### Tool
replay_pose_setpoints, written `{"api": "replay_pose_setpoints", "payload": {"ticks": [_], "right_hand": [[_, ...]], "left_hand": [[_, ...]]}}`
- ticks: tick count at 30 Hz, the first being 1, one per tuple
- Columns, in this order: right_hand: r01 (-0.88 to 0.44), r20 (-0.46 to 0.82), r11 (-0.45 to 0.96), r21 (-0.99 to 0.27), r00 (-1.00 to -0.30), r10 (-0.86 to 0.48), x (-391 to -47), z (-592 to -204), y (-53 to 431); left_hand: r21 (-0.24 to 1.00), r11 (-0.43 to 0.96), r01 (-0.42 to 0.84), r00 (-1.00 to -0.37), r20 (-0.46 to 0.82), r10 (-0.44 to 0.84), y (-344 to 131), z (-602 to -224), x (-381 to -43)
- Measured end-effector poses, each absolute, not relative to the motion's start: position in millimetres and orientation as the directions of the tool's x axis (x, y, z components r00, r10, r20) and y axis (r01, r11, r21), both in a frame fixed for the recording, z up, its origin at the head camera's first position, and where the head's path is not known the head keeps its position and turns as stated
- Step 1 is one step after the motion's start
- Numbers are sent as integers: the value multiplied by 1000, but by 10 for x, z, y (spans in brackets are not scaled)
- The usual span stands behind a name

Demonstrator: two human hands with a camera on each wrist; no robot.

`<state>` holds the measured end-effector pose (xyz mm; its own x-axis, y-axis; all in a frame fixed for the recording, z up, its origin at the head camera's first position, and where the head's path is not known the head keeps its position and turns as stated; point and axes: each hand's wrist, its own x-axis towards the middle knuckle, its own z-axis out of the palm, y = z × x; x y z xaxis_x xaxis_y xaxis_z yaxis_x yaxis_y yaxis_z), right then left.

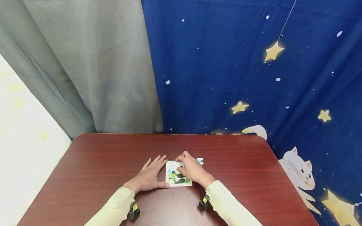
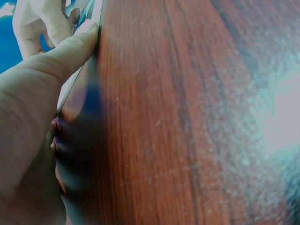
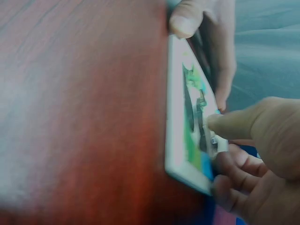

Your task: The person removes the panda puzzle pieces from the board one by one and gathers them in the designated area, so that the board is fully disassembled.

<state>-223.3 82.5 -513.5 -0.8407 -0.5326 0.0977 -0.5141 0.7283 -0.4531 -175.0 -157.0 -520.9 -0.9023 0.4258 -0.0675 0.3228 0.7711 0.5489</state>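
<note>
A small panda jigsaw puzzle (image 1: 173,179) in a white frame tray (image 1: 178,185) lies flat on the table, its picture green, blue, black and white. My left hand (image 1: 150,177) is flat with spread fingers along the tray's left side. Its thumb (image 2: 84,40) presses the near left corner, and its fingertips reach the far left corner. Over the tray's upper part, my right hand (image 1: 192,169) pinches a puzzle piece (image 3: 209,140) between thumb and curled fingers, close on the picture. That hand hides the tray's right upper portion.
A loose light-blue puzzle piece (image 1: 200,161) lies on the table just beyond my right hand. The reddish-brown wooden table (image 1: 113,150) has rounded far corners. Behind it hang a grey curtain (image 1: 124,94) and a blue starry curtain (image 1: 212,78).
</note>
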Motion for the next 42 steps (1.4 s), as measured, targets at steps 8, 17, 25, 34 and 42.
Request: {"api": "replay_pose_setpoints", "payload": {"ticks": [8,17,25,34,42], "right_hand": [[-527,174,729,-437,-844,-507,-2206,-5193,816],[-513,174,744,-428,-854,-490,-2180,-5204,799],[-564,161,732,-381,-820,-549,-2171,-5201,792],[-628,179,696,-348,-774,-608,-2186,-5192,815],[-650,146,680,-340,-751,-645,-2220,-5142,849]], "left_hand": [[538,776,330,-902,-64,428,-1579,-5214,-1745],[535,779,328,-904,-64,424,-1577,-5227,-1756],[544,769,335,-902,-50,429,-1576,-5214,-1740],[540,775,328,-903,-62,426,-1587,-5213,-1751],[565,750,344,-901,-26,433,-1589,-5242,-1737]]}}
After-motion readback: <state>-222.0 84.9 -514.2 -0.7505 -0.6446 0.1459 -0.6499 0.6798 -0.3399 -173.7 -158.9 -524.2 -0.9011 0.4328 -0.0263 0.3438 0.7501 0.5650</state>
